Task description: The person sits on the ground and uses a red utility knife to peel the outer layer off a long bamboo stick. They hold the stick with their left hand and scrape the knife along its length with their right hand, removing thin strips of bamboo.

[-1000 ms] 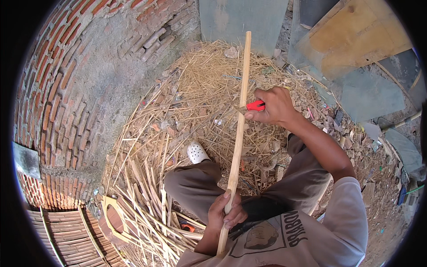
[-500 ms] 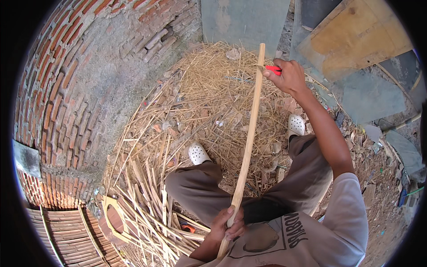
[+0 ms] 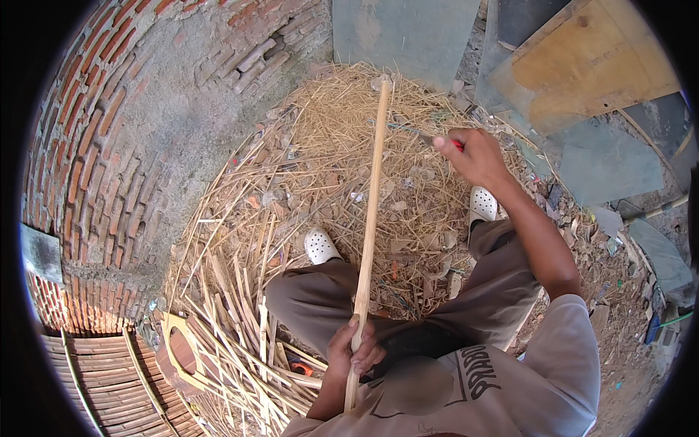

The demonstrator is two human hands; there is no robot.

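Observation:
A long pale strip of wood or bamboo (image 3: 372, 204) rises from my lap, its far end over the straw. Near its lower end my left hand (image 3: 348, 347) is closed around it, fingers wrapped across the strip. My right hand (image 3: 475, 154) grips a red-handled knife (image 3: 458, 145), apart from the strip and to its right. The short blade points left toward the strip's far part; most of the handle is hidden in the fist.
Shavings and straw (image 3: 335, 109) cover the ground around my white clogs (image 3: 320, 246). Cut strips (image 3: 240, 342) lie piled at left, beside a yellow frame-like piece (image 3: 173, 336). A brick wall (image 3: 95, 160) stands left; flat boards (image 3: 590, 62) lean at the right back.
The strip's far end has swung left, and my left hand has shifted slightly left and up. The knife has come away from the strip, and my right hand is a little lower.

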